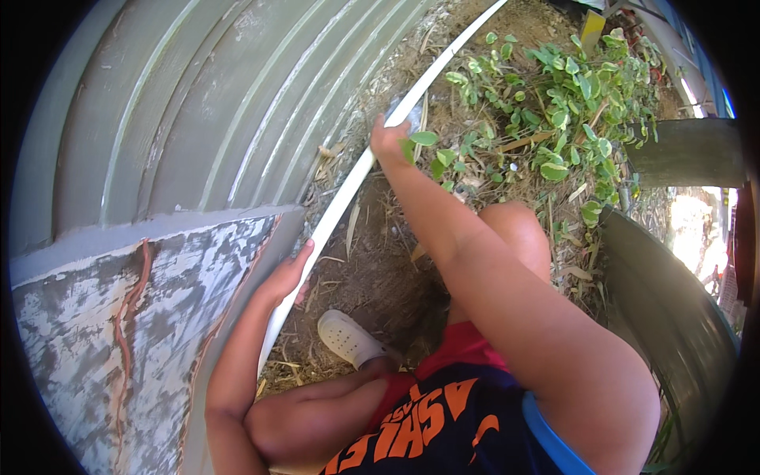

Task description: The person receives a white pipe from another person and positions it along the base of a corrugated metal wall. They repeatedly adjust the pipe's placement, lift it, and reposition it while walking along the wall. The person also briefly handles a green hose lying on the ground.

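Above and left of your left grip (288, 275) stood a grey corrugated wall (198, 103). This grip was curled around the white pipe (342, 198), which slanted past it both ways. Right of it, lower down, was a pale clog (348, 336). Your right grip (389, 142) was wrapped around the pipe farther up, leafy plants (566, 87) to its right.

Bold orange block lettering (396, 435) stands on the chest of the dark navy sleeveless shirt (518, 443) with bright blue edging, worn by the person. It forms one large row, with a smaller orange row (411, 405) alongside; both run aslant and are distorted by folds. A curved orange mark (484, 427) sits just beside the large row.
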A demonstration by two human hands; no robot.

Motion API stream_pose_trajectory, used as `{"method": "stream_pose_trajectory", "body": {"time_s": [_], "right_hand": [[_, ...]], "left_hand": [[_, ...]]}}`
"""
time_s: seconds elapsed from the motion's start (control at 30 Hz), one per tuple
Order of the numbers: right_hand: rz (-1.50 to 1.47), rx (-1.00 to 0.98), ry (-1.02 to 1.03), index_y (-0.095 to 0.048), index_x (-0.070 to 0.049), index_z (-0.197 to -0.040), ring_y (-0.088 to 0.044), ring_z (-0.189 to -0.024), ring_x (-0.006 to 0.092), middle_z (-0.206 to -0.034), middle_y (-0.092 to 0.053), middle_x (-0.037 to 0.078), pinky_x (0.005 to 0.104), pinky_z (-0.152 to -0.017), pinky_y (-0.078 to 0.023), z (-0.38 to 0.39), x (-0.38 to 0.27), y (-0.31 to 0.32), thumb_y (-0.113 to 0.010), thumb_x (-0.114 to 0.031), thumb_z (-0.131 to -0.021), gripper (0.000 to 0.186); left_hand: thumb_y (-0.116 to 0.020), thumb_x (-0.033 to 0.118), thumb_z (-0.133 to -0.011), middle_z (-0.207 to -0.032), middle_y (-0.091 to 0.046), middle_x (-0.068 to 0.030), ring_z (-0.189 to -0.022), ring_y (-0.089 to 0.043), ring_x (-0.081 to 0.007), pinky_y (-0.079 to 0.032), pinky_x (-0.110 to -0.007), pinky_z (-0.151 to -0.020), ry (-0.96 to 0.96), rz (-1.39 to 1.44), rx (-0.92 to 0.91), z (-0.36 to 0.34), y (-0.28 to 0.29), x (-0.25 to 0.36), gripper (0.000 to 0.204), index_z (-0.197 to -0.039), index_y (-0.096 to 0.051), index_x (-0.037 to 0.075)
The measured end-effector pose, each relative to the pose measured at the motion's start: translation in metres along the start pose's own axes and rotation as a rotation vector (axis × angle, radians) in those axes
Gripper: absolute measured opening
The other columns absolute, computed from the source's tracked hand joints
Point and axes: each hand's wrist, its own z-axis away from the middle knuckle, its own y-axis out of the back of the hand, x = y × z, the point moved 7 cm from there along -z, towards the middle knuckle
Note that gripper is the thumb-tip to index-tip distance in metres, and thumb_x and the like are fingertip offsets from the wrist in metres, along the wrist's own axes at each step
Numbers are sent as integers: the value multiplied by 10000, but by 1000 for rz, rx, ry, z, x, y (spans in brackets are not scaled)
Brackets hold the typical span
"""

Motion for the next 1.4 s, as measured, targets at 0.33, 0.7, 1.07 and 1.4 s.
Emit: {"method": "stream_pose_trajectory", "body": {"time_s": [0.33,0.7,1.07,1.4], "right_hand": [[47,-18,-62,-352,4,-1441,-577,-1218,430,-1319,-567,275,501,-1035,-443,0,-5,13,-531,-525,-938,752],[10,-89,-96,-458,17,-1398,-578,-1227,438,-1344,-577,274,501,-1051,-435,-3,-10,11,-339,-611,-1004,751],[-25,-76,-107,-596,33,-1254,-618,-1158,431,-1211,-648,270,512,-984,-471,-18,3,6,-384,-569,-1019,680],[-70,-127,-167,-570,97,-1281,-601,-1188,437,-1258,-617,315,489,-1024,-448,-16,1,17,-372,-572,-1025,744]], "left_hand": [[-415,789,-922,-559,-493,-67,-422,-506,-183,-429,-333,-406,-25,-7,30,-2,-6,8,792,-796,-554,19],[-419,807,-908,-549,-476,-42,-423,-485,-165,-426,-318,-416,-5,-9,50,1,-8,16,772,-773,-526,54],[-431,830,-883,-595,-478,-50,-453,-495,-159,-449,-320,-422,7,9,11,-23,-8,3,802,-812,-520,36],[-401,809,-912,-550,-465,-52,-401,-480,-171,-432,-333,-385,13,-7,18,-24,-14,6,763,-743,-497,71]]}}
